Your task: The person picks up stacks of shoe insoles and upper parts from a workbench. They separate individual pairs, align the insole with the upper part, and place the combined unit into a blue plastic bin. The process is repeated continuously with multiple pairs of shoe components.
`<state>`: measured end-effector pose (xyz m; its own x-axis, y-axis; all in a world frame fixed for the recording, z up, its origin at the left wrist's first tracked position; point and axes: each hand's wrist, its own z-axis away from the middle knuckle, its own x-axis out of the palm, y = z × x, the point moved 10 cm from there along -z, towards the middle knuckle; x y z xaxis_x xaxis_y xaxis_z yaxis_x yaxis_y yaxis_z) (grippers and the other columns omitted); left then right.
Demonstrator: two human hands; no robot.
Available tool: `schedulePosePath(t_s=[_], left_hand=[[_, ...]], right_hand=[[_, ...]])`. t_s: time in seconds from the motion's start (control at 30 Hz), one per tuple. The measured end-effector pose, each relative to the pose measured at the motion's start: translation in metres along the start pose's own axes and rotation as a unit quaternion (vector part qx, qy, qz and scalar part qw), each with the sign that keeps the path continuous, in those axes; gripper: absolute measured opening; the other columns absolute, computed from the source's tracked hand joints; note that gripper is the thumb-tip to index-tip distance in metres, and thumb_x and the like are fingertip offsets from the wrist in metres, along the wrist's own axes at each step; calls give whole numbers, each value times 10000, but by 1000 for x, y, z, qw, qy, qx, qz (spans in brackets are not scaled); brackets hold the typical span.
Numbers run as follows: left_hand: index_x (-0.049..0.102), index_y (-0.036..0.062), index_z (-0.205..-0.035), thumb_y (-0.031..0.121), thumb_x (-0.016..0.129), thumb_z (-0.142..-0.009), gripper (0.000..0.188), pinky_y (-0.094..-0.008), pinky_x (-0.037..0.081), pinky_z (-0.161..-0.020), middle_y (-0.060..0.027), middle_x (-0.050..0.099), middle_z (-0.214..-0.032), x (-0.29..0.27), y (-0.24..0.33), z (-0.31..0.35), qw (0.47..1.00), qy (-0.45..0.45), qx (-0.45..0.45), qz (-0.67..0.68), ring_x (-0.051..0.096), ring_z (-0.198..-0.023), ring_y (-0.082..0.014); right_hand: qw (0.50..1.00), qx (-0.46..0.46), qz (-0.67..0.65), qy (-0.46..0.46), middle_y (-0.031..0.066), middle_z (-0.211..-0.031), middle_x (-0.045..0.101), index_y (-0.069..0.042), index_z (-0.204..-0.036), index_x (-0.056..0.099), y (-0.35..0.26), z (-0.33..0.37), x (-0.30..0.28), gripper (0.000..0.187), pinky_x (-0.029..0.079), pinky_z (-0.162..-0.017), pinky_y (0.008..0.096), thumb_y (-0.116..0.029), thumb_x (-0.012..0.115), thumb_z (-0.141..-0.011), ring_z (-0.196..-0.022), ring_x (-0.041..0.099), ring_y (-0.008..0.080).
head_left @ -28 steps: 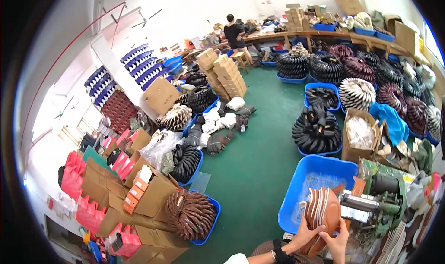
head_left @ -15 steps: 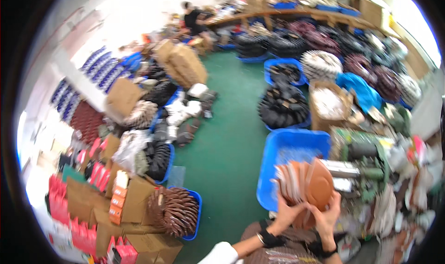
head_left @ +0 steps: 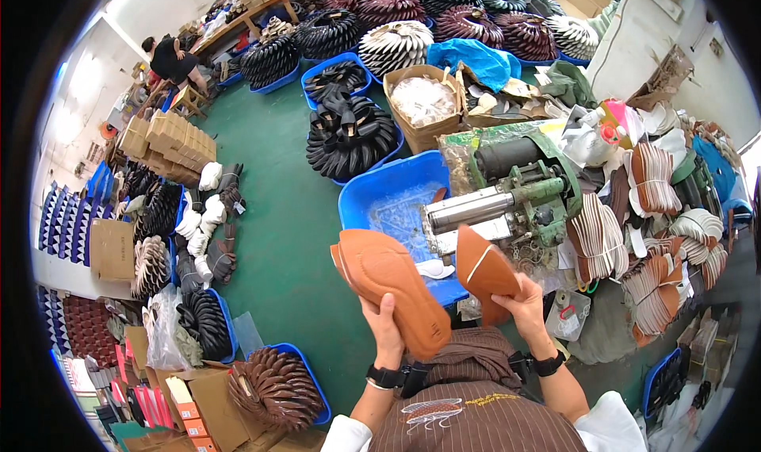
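Observation:
My left hand [head_left: 384, 331] is closed round a few tan shoe insoles [head_left: 388, 281], its thumb on the near edge. The top insole lies face up, tilted, with a small dark mark at the heel. In my right hand [head_left: 524, 308] is another batch of tan insoles [head_left: 486, 273], stood on edge with a pale band or edge showing across it. A gap separates the two batches. Beneath and beyond them sits a blue plastic tub [head_left: 358, 208] with a white sole-shaped piece [head_left: 435, 269] at its near end. How many insoles each hand holds is partly hidden.
A green machine with metal rollers [head_left: 507, 198] stands right of the tub. Bundled insoles [head_left: 596, 242] are piled further right. Tubs of black shoe parts [head_left: 349, 143] and a carton [head_left: 428, 123] lie beyond. Brown parts [head_left: 277, 388] fill a tub at lower left.
Both hands were together on one fanned stack of insoles; now the insoles are split between them, hands apart. My view has swung right, bringing the machine and bundles towards the middle.

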<state>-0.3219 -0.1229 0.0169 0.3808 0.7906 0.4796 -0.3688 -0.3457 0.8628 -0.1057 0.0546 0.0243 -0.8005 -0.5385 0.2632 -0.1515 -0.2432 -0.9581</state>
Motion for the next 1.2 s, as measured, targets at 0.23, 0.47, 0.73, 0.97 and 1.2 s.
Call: schedulePosePath(t_s=[0.23, 0.47, 0.73, 0.97, 1.2], left_hand=[[376, 24, -1299, 381, 671, -795, 684, -341, 464, -905, -80, 514, -1185, -6, -8, 7, 991, -39, -115, 52, 532, -1063, -203], [367, 21, -1324, 339, 668, -807, 677, -359, 431, -966, -88, 509, -1236, 2, -29, 26, 941, -108, -235, 219, 519, -1107, -208], [415, -5, -1266, 273, 730, -746, 669, -375, 449, -948, -97, 545, -1197, 11, -49, 27, 969, -84, -208, 102, 545, -1091, -230], [467, -8, -1209, 101, 725, -772, 519, -331, 483, -880, -96, 578, -1122, 32, -23, 26, 992, -61, -112, 18, 575, -1020, -188], [495, -15, -1170, 45, 733, -752, 485, -311, 488, -850, -82, 596, -1087, 42, -24, 27, 987, -104, -91, -80, 589, -954, -160]], right_hand=[[998, 6, 25, 52, 68, -1017, 623, 8, -1021, 589, 75, -54, -43, 290, 464, -840, 280, 55, 678, -749, -926, 587, 136], [996, 86, -11, -7, 94, -1109, 597, 23, -1120, 524, 52, -20, 6, 349, 453, -883, 307, -2, 653, -797, -1007, 577, 175], [987, 161, 17, -4, 100, -844, 652, 34, -1068, 551, 37, -64, 23, 244, 536, -632, 284, -155, 560, -915, -712, 650, 169], [941, -32, 303, -146, 99, -1163, 570, -8, -1272, 496, -46, -3, 114, 617, 482, -836, 301, -168, 766, -741, -988, 556, 149], [990, 23, 128, -52, 72, -1028, 585, -19, -1075, 467, -40, 2, 85, 474, 444, -880, 280, -50, 775, -716, -971, 558, 123]])
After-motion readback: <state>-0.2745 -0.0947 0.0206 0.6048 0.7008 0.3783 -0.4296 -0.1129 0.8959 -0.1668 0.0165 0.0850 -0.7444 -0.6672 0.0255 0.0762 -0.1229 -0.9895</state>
